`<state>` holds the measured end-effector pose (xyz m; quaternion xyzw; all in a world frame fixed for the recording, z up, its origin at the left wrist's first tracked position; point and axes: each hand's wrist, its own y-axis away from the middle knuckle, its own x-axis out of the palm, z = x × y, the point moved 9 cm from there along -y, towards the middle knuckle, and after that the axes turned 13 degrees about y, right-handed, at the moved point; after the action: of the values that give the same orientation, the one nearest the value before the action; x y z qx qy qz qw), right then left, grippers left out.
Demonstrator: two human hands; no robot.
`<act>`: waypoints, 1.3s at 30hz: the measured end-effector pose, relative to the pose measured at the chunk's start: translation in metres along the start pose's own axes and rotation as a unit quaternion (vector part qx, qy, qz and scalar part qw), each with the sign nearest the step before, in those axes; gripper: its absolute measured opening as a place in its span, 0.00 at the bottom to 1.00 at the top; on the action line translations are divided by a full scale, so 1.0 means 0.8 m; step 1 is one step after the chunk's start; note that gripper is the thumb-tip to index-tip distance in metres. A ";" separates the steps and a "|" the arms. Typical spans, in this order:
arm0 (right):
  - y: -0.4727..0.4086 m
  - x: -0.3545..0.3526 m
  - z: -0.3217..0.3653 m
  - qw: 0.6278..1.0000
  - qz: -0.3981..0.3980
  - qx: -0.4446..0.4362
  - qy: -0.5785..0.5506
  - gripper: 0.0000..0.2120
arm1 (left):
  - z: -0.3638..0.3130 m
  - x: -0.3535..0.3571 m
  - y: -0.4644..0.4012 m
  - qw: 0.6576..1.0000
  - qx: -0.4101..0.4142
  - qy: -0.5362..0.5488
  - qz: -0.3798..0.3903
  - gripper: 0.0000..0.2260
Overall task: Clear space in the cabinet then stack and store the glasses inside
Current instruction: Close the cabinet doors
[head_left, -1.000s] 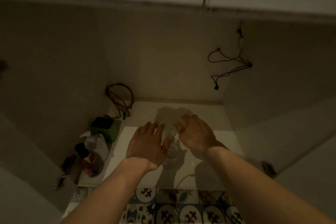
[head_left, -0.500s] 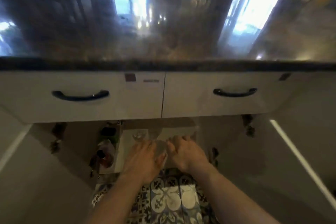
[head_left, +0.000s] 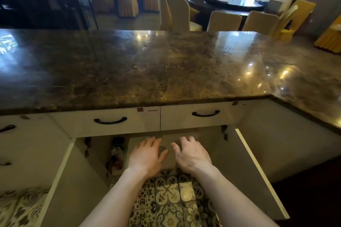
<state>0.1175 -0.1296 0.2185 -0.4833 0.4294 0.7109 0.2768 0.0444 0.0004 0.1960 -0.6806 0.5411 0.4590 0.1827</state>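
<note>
The cabinet (head_left: 217, 145) under the brown marble counter stands with both doors swung open. My left hand (head_left: 147, 155) and my right hand (head_left: 192, 155) hover side by side at its front edge, palms down, fingers spread and relaxed, holding nothing. A faint grey shape (head_left: 163, 149) lies on the pale cabinet floor (head_left: 170, 161) between the two hands; I cannot tell whether it is a glass or a shadow. No other glass shows clearly from this angle, since the drawer fronts hide most of the interior.
Bottles (head_left: 117, 156) stand at the cabinet's left inside edge. The left door (head_left: 60, 173) and right door (head_left: 258, 169) jut out on either side of me. Two drawers with black handles (head_left: 110, 121) sit above the opening. Patterned floor tiles (head_left: 169, 193) lie below.
My head has risen from inside the dark cabinet to above the counter. Both hands have drawn back from a glass deep on the shelf to the cabinet's front edge.
</note>
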 end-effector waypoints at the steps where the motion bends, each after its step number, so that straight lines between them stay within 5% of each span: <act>1: 0.007 -0.007 -0.001 1.000 -0.007 -0.007 -0.006 0.26 | -0.008 -0.005 0.009 1.000 0.000 -0.001 -0.010 0.27; 19: 0.101 0.036 -0.067 1.000 -0.007 -0.012 -0.026 0.29 | -0.031 0.028 0.109 0.999 -0.023 0.000 -0.040 0.29; 29: 0.079 0.156 -0.109 0.999 0.021 0.038 -0.032 0.29 | 0.160 0.085 0.137 0.994 -0.087 0.018 -0.061 0.30; 39: 0.016 0.237 -0.283 0.983 -0.042 0.175 0.035 0.27 | 0.314 0.051 0.176 0.976 -0.128 -0.064 -0.162 0.30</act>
<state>0.1373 -0.3386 0.0100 -0.4698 0.5359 0.5952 0.3712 -0.1904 0.1154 0.0686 -0.7462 0.3475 0.5313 0.2004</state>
